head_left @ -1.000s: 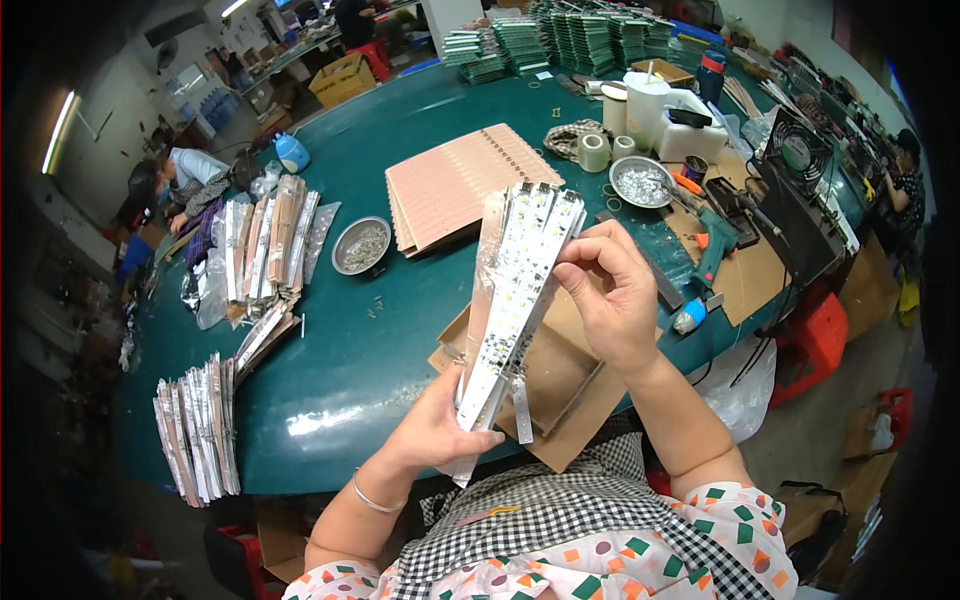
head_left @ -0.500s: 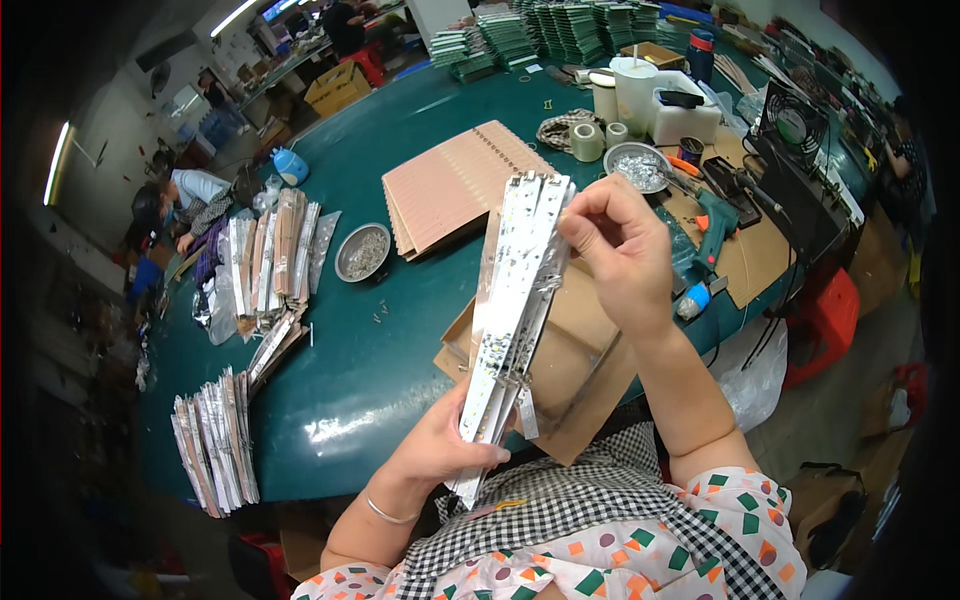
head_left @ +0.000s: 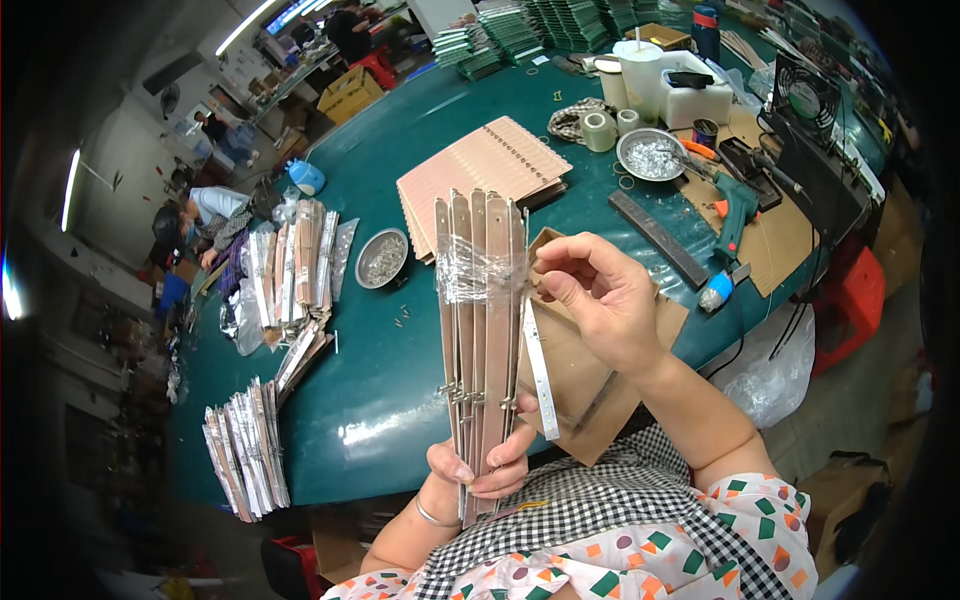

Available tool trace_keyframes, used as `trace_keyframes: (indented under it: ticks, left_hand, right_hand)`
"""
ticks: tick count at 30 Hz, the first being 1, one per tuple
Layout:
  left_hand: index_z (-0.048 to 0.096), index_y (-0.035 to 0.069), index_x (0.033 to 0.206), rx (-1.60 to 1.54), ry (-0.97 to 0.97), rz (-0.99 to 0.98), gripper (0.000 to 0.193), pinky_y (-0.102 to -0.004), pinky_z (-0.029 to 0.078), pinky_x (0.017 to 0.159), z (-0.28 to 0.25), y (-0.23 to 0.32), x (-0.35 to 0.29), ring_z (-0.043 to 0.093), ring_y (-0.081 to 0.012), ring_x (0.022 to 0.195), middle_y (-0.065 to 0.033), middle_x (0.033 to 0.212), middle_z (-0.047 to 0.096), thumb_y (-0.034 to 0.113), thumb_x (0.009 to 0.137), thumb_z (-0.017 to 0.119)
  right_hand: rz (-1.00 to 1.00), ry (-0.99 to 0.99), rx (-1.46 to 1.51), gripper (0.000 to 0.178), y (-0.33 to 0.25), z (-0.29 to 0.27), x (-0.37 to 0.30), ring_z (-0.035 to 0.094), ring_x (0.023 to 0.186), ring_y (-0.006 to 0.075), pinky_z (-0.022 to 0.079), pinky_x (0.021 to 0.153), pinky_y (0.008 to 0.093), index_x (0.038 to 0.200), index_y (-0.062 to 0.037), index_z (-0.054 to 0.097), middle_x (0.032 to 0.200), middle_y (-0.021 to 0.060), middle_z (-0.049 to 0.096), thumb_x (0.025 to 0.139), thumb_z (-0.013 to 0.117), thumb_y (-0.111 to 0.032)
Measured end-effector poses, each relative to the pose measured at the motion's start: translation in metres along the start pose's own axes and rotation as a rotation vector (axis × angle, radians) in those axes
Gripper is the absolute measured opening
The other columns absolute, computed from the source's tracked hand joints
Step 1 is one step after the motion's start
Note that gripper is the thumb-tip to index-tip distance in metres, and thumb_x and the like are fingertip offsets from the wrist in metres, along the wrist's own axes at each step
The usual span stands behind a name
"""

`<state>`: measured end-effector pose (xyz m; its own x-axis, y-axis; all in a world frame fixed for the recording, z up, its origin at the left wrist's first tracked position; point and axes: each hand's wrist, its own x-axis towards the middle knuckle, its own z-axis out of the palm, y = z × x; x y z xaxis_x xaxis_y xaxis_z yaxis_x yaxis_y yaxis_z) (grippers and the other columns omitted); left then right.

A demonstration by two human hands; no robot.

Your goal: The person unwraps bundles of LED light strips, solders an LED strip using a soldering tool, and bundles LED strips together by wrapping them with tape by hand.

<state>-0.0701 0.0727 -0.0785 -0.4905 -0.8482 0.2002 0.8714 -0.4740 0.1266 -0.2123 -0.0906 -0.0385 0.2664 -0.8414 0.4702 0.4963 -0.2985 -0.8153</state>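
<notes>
My left hand (head_left: 485, 465) is wrapped round the lower end of an upright bundle of LED strips (head_left: 490, 350), with their brown backs showing. Clear plastic film (head_left: 475, 268) circles the bundle's upper part. Close to the film's right edge, my right hand (head_left: 600, 300) pinches thumb and forefinger together; what lies between them is too small to make out. One narrow white strip (head_left: 541, 375) slants down along the bundle's right side. Behind it, an open cardboard box (head_left: 570, 375) sits at the table's front edge.
Tied strip bundles (head_left: 245, 450) lie at the left, with more (head_left: 295, 260) behind. Pinkish board panels (head_left: 480, 180) are stacked mid-table. Metal bowls (head_left: 382, 258), a dark bar (head_left: 655, 240), a glue gun (head_left: 738, 215) and tape rolls (head_left: 598, 130) lie around. A co-worker (head_left: 210, 215) bends over at far left.
The bundle has been turned from its white LED faces to its brown backs and now stands more upright. My right hand has moved down beside it, still pinched.
</notes>
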Motion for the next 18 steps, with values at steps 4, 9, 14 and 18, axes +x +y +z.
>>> trace_keyframes:
  ticks: [4, 9, 14, 18]
  left_hand:
    - [0.022, 0.001, 0.144, -0.043, -0.073, 0.015, 0.091, -0.0235, 0.044, 0.044, -0.005, -0.003, 0.001, 0.052, -0.0132, 0.053, -0.0069, 0.085, 0.048, 0.0, 0.064, 0.066]
    - [0.023, 0.002, 0.143, -0.07, -0.117, 0.023, 0.089, -0.0238, 0.045, 0.044, -0.007, -0.006, 0.002, 0.054, -0.0134, 0.052, -0.0069, 0.084, 0.049, 0.0, 0.064, 0.066]
    - [0.023, 0.002, 0.142, -0.124, -0.141, 0.045, 0.089, -0.0239, 0.046, 0.044, -0.009, -0.01, 0.003, 0.054, -0.0136, 0.052, -0.0068, 0.082, 0.049, 0.001, 0.064, 0.066]
    - [0.024, 0.002, 0.142, -0.119, -0.131, 0.054, 0.089, -0.0236, 0.045, 0.043, -0.006, -0.013, 0.002, 0.054, -0.0135, 0.051, -0.0066, 0.081, 0.048, 0.001, 0.064, 0.066]
  right_hand:
    - [-0.003, -0.087, -0.056, 0.014, 0.005, -0.002, 0.002, 0.062, 0.082, 0.0095, 0.053, 0.074, 0.0222, 0.098, 0.0012, 0.064, 0.091, 0.0039, 0.061, 0.084, 0.067, 0.003]
    - [0.031, -0.109, -0.006, 0.014, 0.016, 0.003, 0.001, 0.061, 0.084, 0.0096, 0.053, 0.073, 0.0222, 0.093, 0.0018, 0.065, 0.089, 0.0039, 0.06, 0.081, 0.069, 0.006]
    - [-0.001, -0.11, -0.011, 0.012, 0.022, 0.005, 0.001, 0.06, 0.08, 0.0102, 0.051, 0.069, 0.023, 0.089, 0.0011, 0.066, 0.089, 0.0047, 0.061, 0.079, 0.07, 0.006]
    - [-0.217, -0.077, -0.183, 0.013, 0.006, 0.008, -0.001, 0.059, 0.076, 0.0126, 0.049, 0.066, 0.0252, 0.087, -0.0006, 0.067, 0.087, 0.0053, 0.061, 0.077, 0.073, 0.003]
